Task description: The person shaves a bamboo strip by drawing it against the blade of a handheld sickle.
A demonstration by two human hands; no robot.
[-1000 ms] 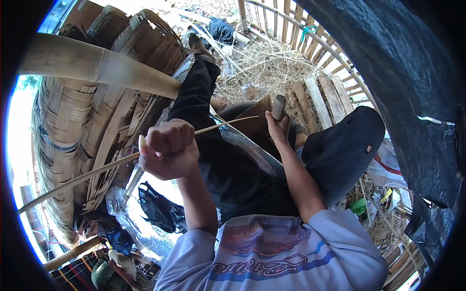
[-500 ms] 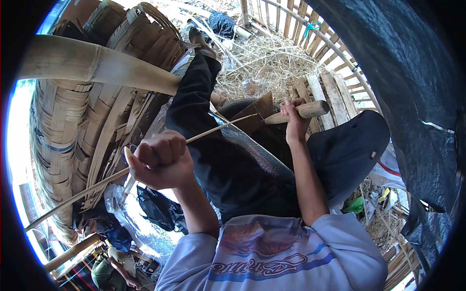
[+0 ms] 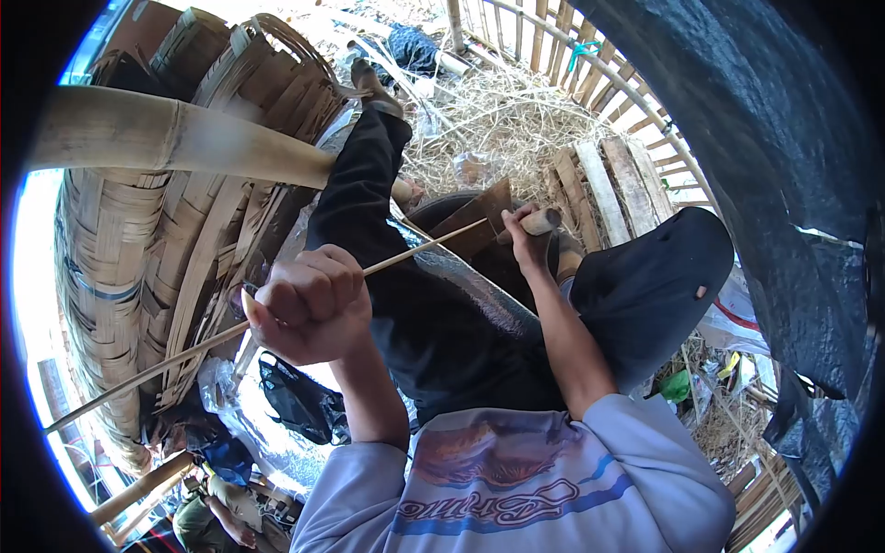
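My left hand (image 3: 312, 302) is closed in a fist around a long thin stick (image 3: 152, 371), which slants from the lower left up to the middle of the view. My right hand (image 3: 527, 240) grips the wooden handle (image 3: 541, 221) of a broad dark blade (image 3: 475, 219). The stick's far tip lies close beside the blade; whether they touch I cannot tell. Under them a dark shiny sheet (image 3: 461, 272) lies across my leg, with a dark round container (image 3: 442, 210) behind the blade.
A thick bamboo pole (image 3: 198, 138) crosses the upper left, before stacked woven baskets (image 3: 115, 221). Dry straw (image 3: 516, 115) and wooden slats (image 3: 604, 189) lie ahead. A dark plastic sheet (image 3: 765, 157) hangs at the right. Another person (image 3: 217, 516) is at the lower left.
Since half a second ago, my right hand has moved a little left and down and the handle has turned. My left hand still holds the stick, with slight movement.
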